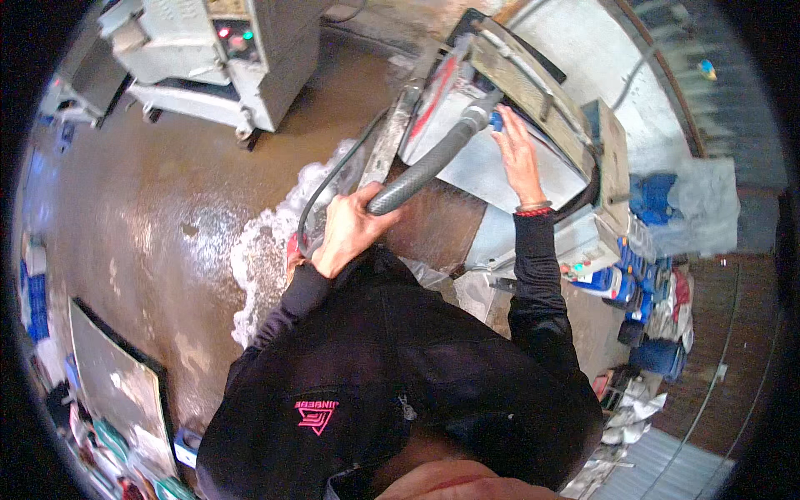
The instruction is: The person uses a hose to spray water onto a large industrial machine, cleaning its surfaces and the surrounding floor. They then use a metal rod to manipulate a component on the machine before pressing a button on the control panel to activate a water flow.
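Observation:
My left hand is closed around the lower end of a thick grey ribbed hose. From there the hose rises to a pale collar at the machine, which has light metal panels. My right hand reaches over these panels with its fingers stretched out. Its fingertips are beside a small blue fitting near the collar; whether they touch it I cannot tell. A thin dark cable loops down past my left wrist.
White foam lies on the wet brown floor to my left. A grey wheeled machine with lit buttons stands far left. Blue containers line the right side. A flat board lies at the lower left.

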### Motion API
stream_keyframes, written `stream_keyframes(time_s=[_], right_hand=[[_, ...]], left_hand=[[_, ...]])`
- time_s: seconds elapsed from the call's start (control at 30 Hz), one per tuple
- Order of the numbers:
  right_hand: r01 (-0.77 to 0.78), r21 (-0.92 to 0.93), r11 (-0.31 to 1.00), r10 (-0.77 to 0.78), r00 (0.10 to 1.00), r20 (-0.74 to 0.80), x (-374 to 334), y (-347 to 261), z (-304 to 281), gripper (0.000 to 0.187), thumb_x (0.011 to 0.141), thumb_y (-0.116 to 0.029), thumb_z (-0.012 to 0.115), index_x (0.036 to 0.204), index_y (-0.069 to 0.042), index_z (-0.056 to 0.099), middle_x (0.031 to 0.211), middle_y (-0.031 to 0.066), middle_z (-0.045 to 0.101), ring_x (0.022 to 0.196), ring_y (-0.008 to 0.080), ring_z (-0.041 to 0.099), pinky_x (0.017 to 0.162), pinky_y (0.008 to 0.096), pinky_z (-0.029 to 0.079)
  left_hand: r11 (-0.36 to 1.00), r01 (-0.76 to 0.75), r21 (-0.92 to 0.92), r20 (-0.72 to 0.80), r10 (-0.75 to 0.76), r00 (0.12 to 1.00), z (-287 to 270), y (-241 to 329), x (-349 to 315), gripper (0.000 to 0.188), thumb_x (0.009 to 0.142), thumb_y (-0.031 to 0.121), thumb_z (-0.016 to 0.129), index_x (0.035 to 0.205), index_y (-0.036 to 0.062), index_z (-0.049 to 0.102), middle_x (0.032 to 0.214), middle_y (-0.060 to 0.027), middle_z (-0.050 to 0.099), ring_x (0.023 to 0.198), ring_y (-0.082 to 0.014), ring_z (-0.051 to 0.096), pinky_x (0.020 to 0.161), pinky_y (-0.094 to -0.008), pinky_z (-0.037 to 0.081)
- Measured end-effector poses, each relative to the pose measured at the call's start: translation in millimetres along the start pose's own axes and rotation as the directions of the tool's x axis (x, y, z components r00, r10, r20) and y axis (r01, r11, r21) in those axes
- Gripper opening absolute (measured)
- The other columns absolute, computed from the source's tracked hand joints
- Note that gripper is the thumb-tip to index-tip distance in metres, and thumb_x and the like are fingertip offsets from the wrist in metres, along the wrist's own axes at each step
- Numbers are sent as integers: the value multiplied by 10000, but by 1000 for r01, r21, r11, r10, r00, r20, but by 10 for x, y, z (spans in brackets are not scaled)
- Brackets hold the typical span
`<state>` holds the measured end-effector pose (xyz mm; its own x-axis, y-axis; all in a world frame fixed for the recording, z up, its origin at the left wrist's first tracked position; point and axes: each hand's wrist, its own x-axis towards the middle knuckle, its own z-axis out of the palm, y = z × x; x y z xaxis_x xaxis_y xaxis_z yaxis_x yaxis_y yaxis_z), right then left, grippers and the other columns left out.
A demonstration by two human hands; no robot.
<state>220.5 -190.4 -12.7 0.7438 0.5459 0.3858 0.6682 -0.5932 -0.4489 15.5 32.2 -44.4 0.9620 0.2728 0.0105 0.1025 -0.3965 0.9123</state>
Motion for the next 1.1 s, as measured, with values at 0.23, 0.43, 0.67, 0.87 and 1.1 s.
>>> stream_keyframes(time_s=[0.23,0.43,0.67,0.87,1.1], right_hand=[[-52,40,998,55,995,-78,-153,98,-68,434,876,-225,484,1251,-23,407,1294,186,388,1216,297,363,1001,335,286],[-5,-156,988,-17,990,-139,-161,38,-111,341,875,-222,477,1157,-32,509,1147,159,512,1067,285,484,895,362,351],[-362,-287,887,272,912,-308,95,-15,-136,399,886,-367,409,845,-47,643,850,177,615,832,346,574,761,425,399],[-511,-244,824,471,858,-206,243,-170,-30,569,849,-540,383,868,-39,651,767,204,614,773,377,585,686,426,428],[-216,171,961,241,960,-141,691,-458,454,407,889,-414,405,998,-93,629,850,173,607,822,312,584,707,370,436]], left_hand=[[998,-49,-44,47,51,998,70,78,93,243,673,281,684,758,74,588,577,-141,547,547,-285,586,534,-353,443],[998,-60,7,47,59,997,10,151,88,240,676,291,683,756,81,600,574,-144,549,536,-292,583,523,-361,444],[983,-185,-20,-8,184,983,100,212,-7,229,696,273,683,771,79,588,550,-137,555,517,-287,590,497,-361,461],[991,-127,-35,-71,124,990,19,204,-131,206,689,234,693,774,69,603,554,-127,555,477,-225,575,498,-321,460],[927,78,-366,-217,-166,962,-312,-52,-256,210,681,168,726,793,28,619,625,-29,584,603,-43,512,563,-231,432]])
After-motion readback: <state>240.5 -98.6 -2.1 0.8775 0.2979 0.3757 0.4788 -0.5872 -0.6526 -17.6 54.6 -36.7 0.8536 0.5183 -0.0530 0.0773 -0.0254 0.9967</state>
